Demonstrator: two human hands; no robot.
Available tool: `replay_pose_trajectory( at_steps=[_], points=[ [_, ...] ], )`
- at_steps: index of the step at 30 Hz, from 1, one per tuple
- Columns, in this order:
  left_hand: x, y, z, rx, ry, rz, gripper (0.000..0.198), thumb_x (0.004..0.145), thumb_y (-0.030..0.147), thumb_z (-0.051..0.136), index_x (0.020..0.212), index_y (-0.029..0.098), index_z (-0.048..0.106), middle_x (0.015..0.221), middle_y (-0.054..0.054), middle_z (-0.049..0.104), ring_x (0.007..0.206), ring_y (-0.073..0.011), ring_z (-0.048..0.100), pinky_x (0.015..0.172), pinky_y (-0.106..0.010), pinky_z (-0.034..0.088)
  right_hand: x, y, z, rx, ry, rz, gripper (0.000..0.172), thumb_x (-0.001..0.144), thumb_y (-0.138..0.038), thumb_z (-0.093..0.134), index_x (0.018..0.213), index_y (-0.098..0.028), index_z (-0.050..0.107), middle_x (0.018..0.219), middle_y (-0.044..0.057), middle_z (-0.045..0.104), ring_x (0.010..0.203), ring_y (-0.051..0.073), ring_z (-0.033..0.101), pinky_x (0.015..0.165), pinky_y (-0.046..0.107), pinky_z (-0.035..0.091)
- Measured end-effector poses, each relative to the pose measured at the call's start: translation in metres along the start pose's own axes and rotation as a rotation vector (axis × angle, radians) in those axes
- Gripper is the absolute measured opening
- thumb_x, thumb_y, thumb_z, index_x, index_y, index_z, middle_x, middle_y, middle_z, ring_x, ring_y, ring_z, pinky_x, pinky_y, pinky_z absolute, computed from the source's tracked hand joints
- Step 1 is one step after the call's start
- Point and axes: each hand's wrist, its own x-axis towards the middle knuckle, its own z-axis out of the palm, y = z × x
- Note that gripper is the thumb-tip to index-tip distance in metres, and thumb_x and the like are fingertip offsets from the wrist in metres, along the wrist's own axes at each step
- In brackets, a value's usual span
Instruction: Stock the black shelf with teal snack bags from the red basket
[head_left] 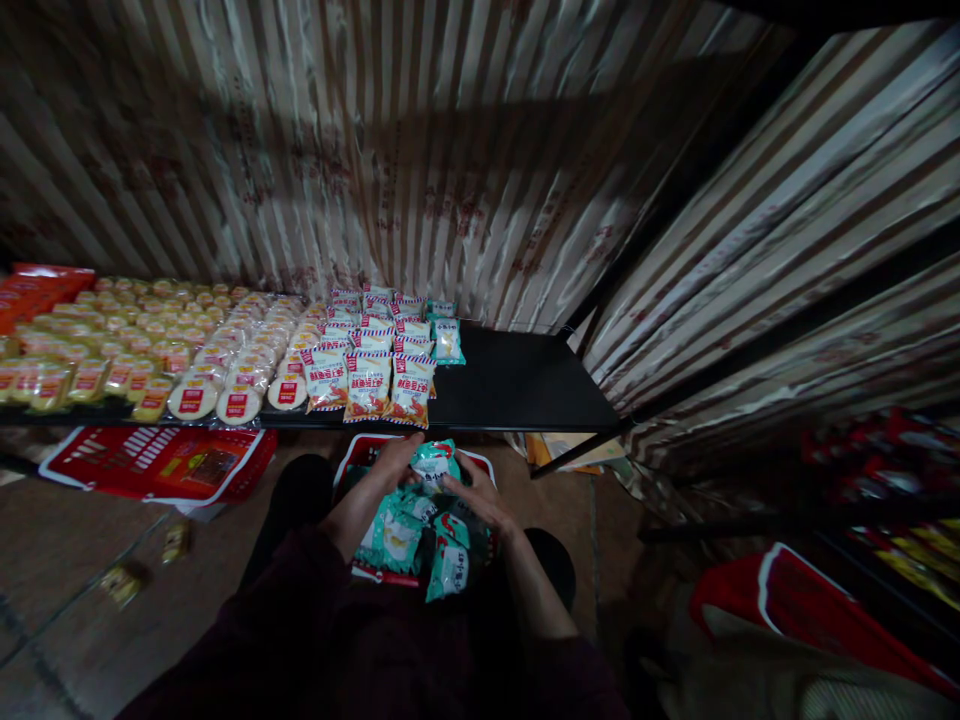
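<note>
Left hand (396, 462): fingers closed on teal packet (435, 462).
Right hand (480, 497): fingers curled on same packet's lower edge.
Pile (397, 540): teal packets in basket (357, 452).
Shelf (525, 385): above basket.

The packs (405, 535) in my basket (352, 455) are teal with white and red. The basket is red with a white edge. The shelf (525, 385) is black. On it, the bags (369, 385) are white, red and blue. The round cakes (238, 402) are cream with red labels. The curtain (450, 150) has brown and cream stripes.
</note>
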Motion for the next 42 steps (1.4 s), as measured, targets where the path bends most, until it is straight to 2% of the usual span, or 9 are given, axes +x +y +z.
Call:
replay_pose_trajectory(
  at_steps=[7,12,17,21,24,29,35,42],
  points=[
    [-0.007,0.01,0.001,-0.025,-0.053,0.002,0.055,0.074,0.07,0.048,0.067,0.016,0.055,0.044,-0.001,0.054,0.035,-0.0113,0.049,0.037,-0.021,0.031,0.0,0.0,0.0,0.022,0.076,0.027,0.057,0.072,-0.05,0.068,0.12,-0.021,0.059,0.116,0.005,0.066,0.107,0.026,0.059,0.098,0.043,0.043],
    [-0.009,0.015,0.001,0.026,-0.085,0.046,0.062,0.067,0.077,0.048,0.066,0.015,0.057,0.045,0.0,0.053,0.034,-0.0108,0.046,0.038,-0.022,0.03,0.0,0.003,0.0,0.076,0.147,0.018,0.052,0.073,-0.052,0.067,0.113,-0.02,0.063,0.109,0.006,0.068,0.099,0.024,0.062,0.09,0.038,0.048],
    [-0.014,0.017,0.002,0.056,-0.056,0.147,0.052,0.065,0.067,0.061,0.076,0.016,0.062,0.061,-0.001,0.061,0.049,-0.0114,0.052,0.048,-0.023,0.036,-0.002,-0.004,0.003,0.212,0.19,0.023,0.051,0.072,-0.056,0.065,0.107,-0.019,0.066,0.095,0.007,0.072,0.086,0.023,0.066,0.077,0.033,0.052],
    [-0.021,0.016,0.005,-0.049,-0.163,0.244,0.047,0.061,0.053,0.073,0.091,0.017,0.066,0.089,-0.006,0.07,0.079,-0.017,0.062,0.069,-0.025,0.045,-0.002,-0.009,0.005,0.245,0.239,0.041,0.051,0.069,-0.057,0.068,0.104,-0.02,0.068,0.09,0.006,0.072,0.078,0.021,0.066,0.069,0.029,0.052],
    [-0.02,0.012,0.009,-0.144,-0.221,0.302,0.05,0.057,0.047,0.077,0.095,0.016,0.065,0.095,-0.008,0.07,0.084,-0.0193,0.062,0.077,-0.03,0.046,-0.001,-0.008,0.007,0.258,0.24,0.063,0.052,0.069,-0.059,0.067,0.104,-0.02,0.068,0.09,0.006,0.072,0.075,0.02,0.066,0.066,0.028,0.051],
    [-0.013,0.006,0.015,-0.211,-0.151,0.312,0.044,0.059,0.047,0.076,0.086,0.014,0.064,0.088,-0.008,0.07,0.077,-0.0184,0.063,0.074,-0.031,0.048,0.002,-0.005,0.009,0.274,0.234,0.068,0.05,0.073,-0.058,0.063,0.104,-0.02,0.067,0.09,0.005,0.072,0.074,0.02,0.066,0.064,0.028,0.051],
    [-0.011,0.007,0.021,-0.263,-0.092,0.357,0.042,0.06,0.047,0.075,0.084,0.014,0.064,0.086,-0.007,0.07,0.075,-0.0177,0.063,0.071,-0.03,0.048,0.004,0.002,0.011,0.262,0.275,0.085,0.053,0.07,-0.063,0.062,0.095,-0.017,0.068,0.081,0.004,0.072,0.068,0.019,0.065,0.058,0.026,0.048],
    [-0.013,0.009,0.023,-0.215,0.061,0.408,0.036,0.065,0.048,0.07,0.077,0.016,0.059,0.08,-0.004,0.067,0.075,-0.0171,0.061,0.068,-0.026,0.047,0.001,-0.002,0.014,0.176,0.35,0.056,0.049,0.072,-0.063,0.06,0.085,-0.017,0.068,0.074,0.003,0.071,0.065,0.018,0.063,0.058,0.026,0.048]
  ],
)
